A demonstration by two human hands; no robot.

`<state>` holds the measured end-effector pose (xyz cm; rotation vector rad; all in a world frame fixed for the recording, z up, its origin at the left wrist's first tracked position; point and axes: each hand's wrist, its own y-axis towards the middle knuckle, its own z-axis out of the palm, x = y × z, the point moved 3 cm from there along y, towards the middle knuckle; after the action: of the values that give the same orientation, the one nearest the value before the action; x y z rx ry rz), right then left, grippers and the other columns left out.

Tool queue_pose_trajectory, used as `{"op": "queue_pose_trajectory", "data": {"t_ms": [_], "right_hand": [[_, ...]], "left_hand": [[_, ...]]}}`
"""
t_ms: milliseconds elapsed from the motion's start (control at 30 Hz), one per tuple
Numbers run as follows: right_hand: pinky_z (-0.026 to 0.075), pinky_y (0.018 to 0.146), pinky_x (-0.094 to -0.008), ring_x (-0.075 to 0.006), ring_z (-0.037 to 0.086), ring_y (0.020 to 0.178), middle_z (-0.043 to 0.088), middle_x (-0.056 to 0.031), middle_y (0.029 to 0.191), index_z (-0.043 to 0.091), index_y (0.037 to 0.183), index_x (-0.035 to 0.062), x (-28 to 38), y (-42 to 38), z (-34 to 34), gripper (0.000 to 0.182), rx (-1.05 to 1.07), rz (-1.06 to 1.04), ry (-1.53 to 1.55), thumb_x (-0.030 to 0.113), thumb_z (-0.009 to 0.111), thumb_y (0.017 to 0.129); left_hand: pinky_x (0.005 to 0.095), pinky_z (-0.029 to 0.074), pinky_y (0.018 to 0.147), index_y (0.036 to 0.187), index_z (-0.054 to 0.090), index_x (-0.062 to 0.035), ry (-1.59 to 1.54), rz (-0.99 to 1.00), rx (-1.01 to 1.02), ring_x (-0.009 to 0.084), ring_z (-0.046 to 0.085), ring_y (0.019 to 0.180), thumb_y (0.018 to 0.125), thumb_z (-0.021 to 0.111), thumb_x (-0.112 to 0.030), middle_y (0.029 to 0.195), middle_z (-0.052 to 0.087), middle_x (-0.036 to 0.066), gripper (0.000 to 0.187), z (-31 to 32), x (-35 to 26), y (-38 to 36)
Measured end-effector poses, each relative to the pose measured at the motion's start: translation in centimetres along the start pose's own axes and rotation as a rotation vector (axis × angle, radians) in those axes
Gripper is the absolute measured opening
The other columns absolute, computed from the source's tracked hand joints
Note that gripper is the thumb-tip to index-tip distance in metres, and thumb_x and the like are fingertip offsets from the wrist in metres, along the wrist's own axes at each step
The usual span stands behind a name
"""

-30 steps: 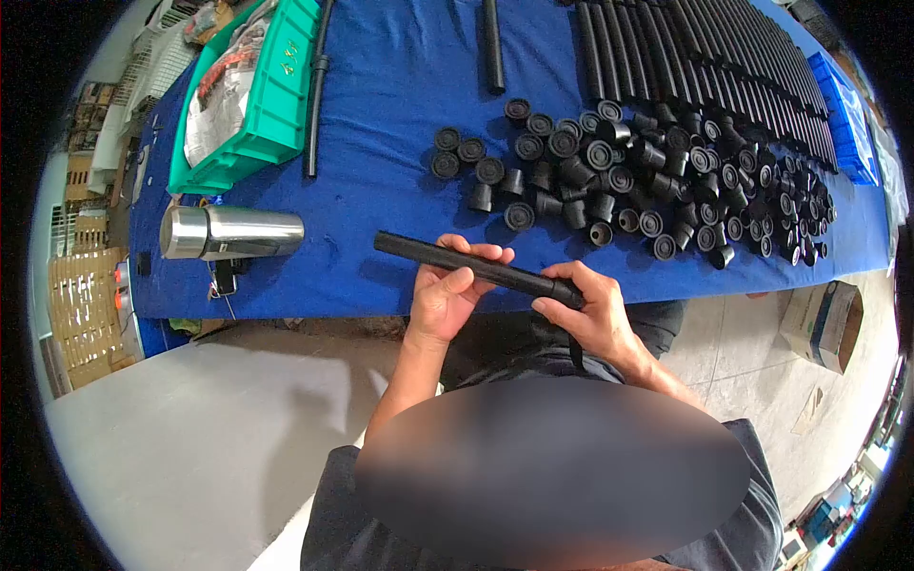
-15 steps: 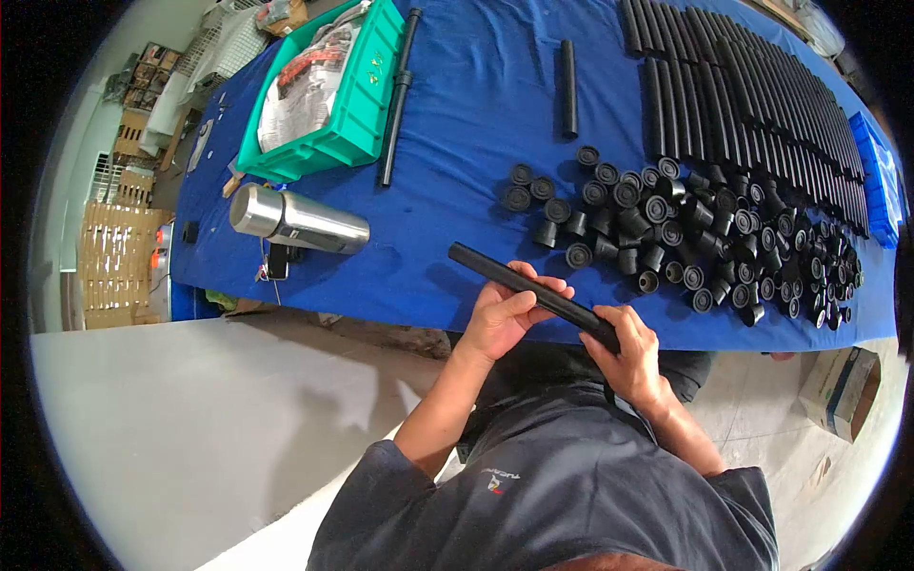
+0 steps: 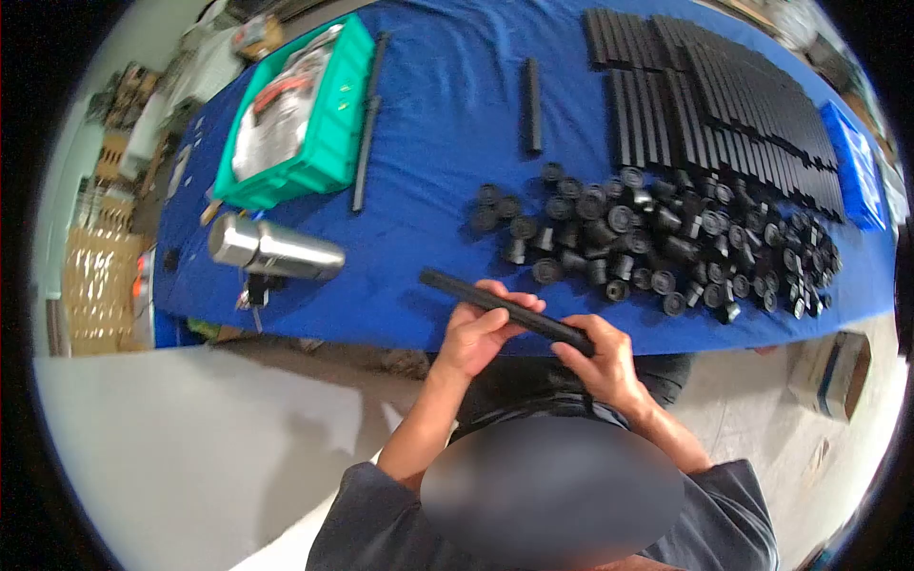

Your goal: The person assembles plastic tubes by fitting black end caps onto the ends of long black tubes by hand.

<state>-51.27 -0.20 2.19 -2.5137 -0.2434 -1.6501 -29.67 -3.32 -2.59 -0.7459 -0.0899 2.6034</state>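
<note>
Keep the long black rubber tube level and steady while you work on its end. Hold it firm in the middle so it cannot twist, and push straight along it, not sideways.

Your left hand is curled round the middle of the tube, fingers closed over the top. Your right hand is closed round the end at 4 o'clock, and that end is hidden in your grip, so I cannot tell if a cap is on it. The tube sits just over the near edge of the blue-covered worktop, slanting from 10 o'clock to 4 o'clock.

The pile of small round black caps lies at 1 o'clock from your hands. The shiny metal flask lies on its side at 9 o'clock.
</note>
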Motion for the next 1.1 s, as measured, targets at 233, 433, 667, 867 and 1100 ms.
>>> {"op": "queue_pose_trajectory", "data": {"t_ms": [233,433,667,867,1100], "right_hand": [[0.055,0.069,-0.0399,-0.0339,0.069,0.082,0.066,-0.0167,0.090,0.065,0.114,-0.0004,0.6,0.0,-0.4,0.035,-0.044,-0.204,-0.064,0.018,0.079,0.089],[0.055,0.069,-0.0422,-0.0348,0.069,0.083,0.066,-0.0170,0.091,0.064,0.116,-0.0011,1.8,0.1,-1.2,0.039,0.029,-0.123,0.055,0.019,0.081,0.087],[0.056,0.072,-0.0432,-0.0371,0.069,0.084,0.066,-0.0183,0.093,0.064,0.117,0.0011,0.8,-0.3,-0.5,0.037,-0.022,-0.171,-0.002,0.017,0.079,0.087],[0.056,0.069,-0.0438,-0.0377,0.067,0.080,0.064,-0.0172,0.092,0.063,0.116,0.0012,0.5,-0.3,-0.5,0.035,-0.091,-0.321,-0.126,0.018,0.078,0.089],[0.056,0.067,-0.0421,-0.0353,0.068,0.080,0.064,-0.0157,0.094,0.061,0.118,0.0018,0.5,0.2,-1.0,0.039,0.041,-0.099,0.002,0.014,0.080,0.086]], "left_hand": [[0.0553,0.055,0.106,0.125,0.054,-0.0052,-0.004,0.027,0.037,0.0433,0.059,0.129,0.094,0.069,-0.003,0.128,0.065,0.026,0.034,0.1,0.1,0.1],[0.0545,0.055,0.106,0.127,0.054,-0.0054,-0.026,0.034,0.058,0.0435,0.060,0.127,0.095,0.069,-0.005,0.128,0.065,0.026,0.035,-0.7,0.0,-0.1],[0.0539,0.055,0.105,0.123,0.057,-0.0066,-0.048,0.009,0.018,0.0438,0.061,0.126,0.094,0.072,-0.007,0.128,0.066,0.026,0.034,-0.5,0.0,0.1],[0.0534,0.056,0.104,0.123,0.057,-0.0068,-0.008,-0.001,0.011,0.0438,0.061,0.126,0.093,0.073,-0.006,0.126,0.066,0.027,0.034,0.0,0.0,0.2],[0.0548,0.055,0.106,0.124,0.056,-0.0062,-0.021,0.005,0.017,0.0450,0.060,0.127,0.094,0.071,-0.005,0.128,0.065,0.028,0.033,-0.2,0.0,0.3]]}}
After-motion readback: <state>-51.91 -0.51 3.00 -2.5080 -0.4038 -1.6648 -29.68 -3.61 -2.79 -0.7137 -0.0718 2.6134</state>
